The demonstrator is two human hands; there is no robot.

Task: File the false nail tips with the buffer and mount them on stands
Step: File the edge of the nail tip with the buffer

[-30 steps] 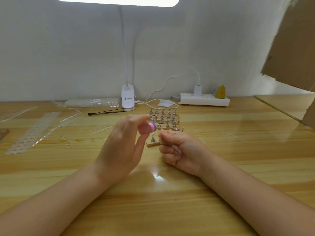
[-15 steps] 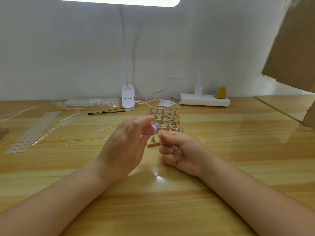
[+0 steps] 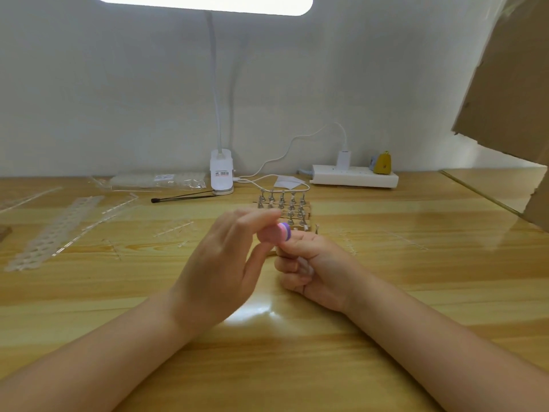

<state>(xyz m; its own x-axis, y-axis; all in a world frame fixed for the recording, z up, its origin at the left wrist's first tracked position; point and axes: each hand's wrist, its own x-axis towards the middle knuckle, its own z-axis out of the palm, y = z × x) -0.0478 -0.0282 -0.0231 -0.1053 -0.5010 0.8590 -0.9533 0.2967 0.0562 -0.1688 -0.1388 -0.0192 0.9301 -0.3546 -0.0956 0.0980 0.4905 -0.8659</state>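
Shiny yellow wood table point(image 3: 386, 263), plain white wall | left hand point(image 3: 219, 266) pinches round pink-purple buffer point(image 3: 277, 232) | right hand point(image 3: 315, 269) curled, contents unclear | metal stands point(image 3: 283, 208) at 12 o'clock

Desk lamp point(image 3: 221, 171), power strip point(image 3: 353, 177) — cardboard point(image 3: 511, 84) at right

No legible txt anywhere. Lamp base point(image 3: 221, 171) has a small label w/ a red line of print, too blurred to read. Clear plastic bag point(image 3: 157, 181) beside it carries a white sticker w/ print, also too small. Yellow item point(image 3: 383, 162) on the power strip point(image 3: 353, 176) shows a tiny mark, unreadable.
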